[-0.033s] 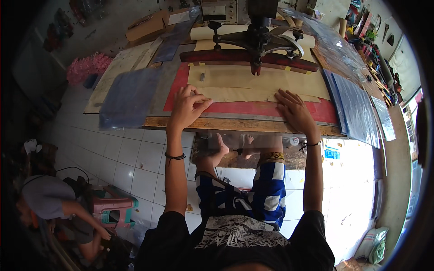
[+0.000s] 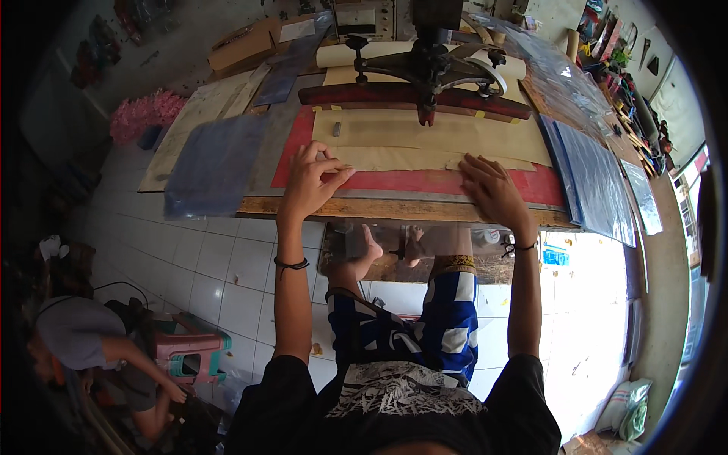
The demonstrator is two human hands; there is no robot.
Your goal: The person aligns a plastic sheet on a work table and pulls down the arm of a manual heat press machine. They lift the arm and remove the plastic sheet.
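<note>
A tan paper-like sheet (image 2: pixel 394 158) lies over a red mat (image 2: pixel 409 180) on the worktable. My left hand (image 2: pixel 309 182) rests at the sheet's near left edge, its fingers bent and thumb and forefinger brought together; what they pinch is too thin to make out. Flat on the sheet's near right edge lies my right hand (image 2: pixel 491 186), fingers stretched out. A see-through sheet (image 2: pixel 447 240) seems to hang below the table's front edge between my arms. Above the work is a black clamp-like press head (image 2: pixel 428 76) with a long dark red bar (image 2: pixel 364 94).
A small grey metal piece (image 2: pixel 337 129) lies on the tan sheet. Bluish clear plastic sheets (image 2: pixel 216 163) are at the left, and another stack (image 2: pixel 595 178) at the right. A cardboard box (image 2: pixel 244 44) stands at the back. A co-worker (image 2: pixel 83 330) bends near stools (image 2: pixel 193 356), lower left.
Both hands keep their places on the sheet. Under the table a bare foot has shifted slightly; the whole view has moved a little.
</note>
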